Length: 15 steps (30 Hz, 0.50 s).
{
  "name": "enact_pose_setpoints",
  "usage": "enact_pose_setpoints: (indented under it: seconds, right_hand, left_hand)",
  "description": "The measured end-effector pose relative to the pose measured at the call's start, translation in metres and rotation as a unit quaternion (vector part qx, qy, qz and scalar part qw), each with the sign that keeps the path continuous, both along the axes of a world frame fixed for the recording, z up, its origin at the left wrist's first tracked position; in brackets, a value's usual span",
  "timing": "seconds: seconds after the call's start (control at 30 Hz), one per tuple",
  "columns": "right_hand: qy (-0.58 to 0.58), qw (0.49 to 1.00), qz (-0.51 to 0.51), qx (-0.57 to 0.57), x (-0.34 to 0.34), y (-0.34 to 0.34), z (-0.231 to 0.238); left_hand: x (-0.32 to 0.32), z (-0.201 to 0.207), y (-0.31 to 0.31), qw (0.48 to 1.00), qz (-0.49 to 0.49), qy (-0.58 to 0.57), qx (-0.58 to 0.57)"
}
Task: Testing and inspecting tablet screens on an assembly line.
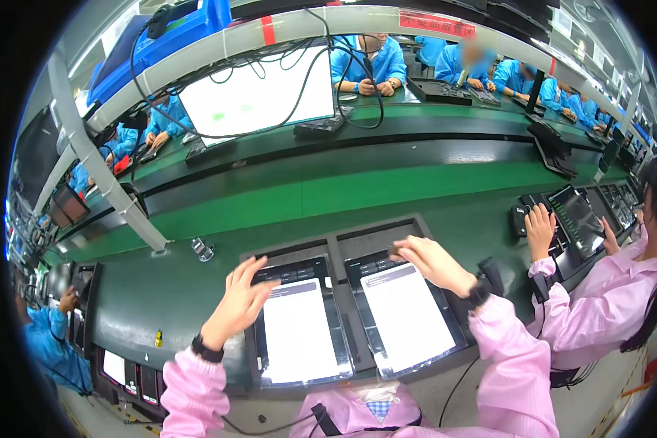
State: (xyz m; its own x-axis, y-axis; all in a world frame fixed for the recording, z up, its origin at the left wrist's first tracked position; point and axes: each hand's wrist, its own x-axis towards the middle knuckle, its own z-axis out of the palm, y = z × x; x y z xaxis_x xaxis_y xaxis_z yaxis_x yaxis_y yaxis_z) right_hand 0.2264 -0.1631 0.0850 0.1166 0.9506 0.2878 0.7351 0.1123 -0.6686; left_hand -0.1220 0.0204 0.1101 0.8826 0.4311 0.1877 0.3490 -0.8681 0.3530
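Two tablets lie side by side in a dark tray point(372, 239), screens up. The left tablet point(303, 332) and the right tablet point(409, 317) each show a mostly white screen with dark panels along the top. My left hand point(242, 301) is over the upper left edge of the left tablet, its fingers apart and holding nothing. Above the top right of the other tablet is my right hand point(432, 261). Its fingers are drawn together, pointing left, with a small dark bit at the tips that I cannot make out. Both wrists wear black bands.
A small metallic object point(203, 250) and a yellow piece point(158, 338) lie on the green bench point(175, 292). A co-worker in pink point(591, 314) handles devices at the right. A monitor point(263, 91) stands behind a grey frame post point(106, 160); cables point(378, 95) hang there.
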Motion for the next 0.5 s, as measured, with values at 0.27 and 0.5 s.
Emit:
enact_pose_setpoints:
  seconds: [0.27,0.5]
  right_hand:
    - [-0.131,0.988,0.025,0.078,-0.023,-0.009,-0.023]
    - [0.083,0.995,-0.026,0.046,-0.046,-0.142,0.002]
  left_hand:
    - [0.011,-0.035,-0.003,0.997,-0.029,0.053,0.037]
    - [-0.051,0.004,-0.105,0.988,-0.102,0.070,-0.095]
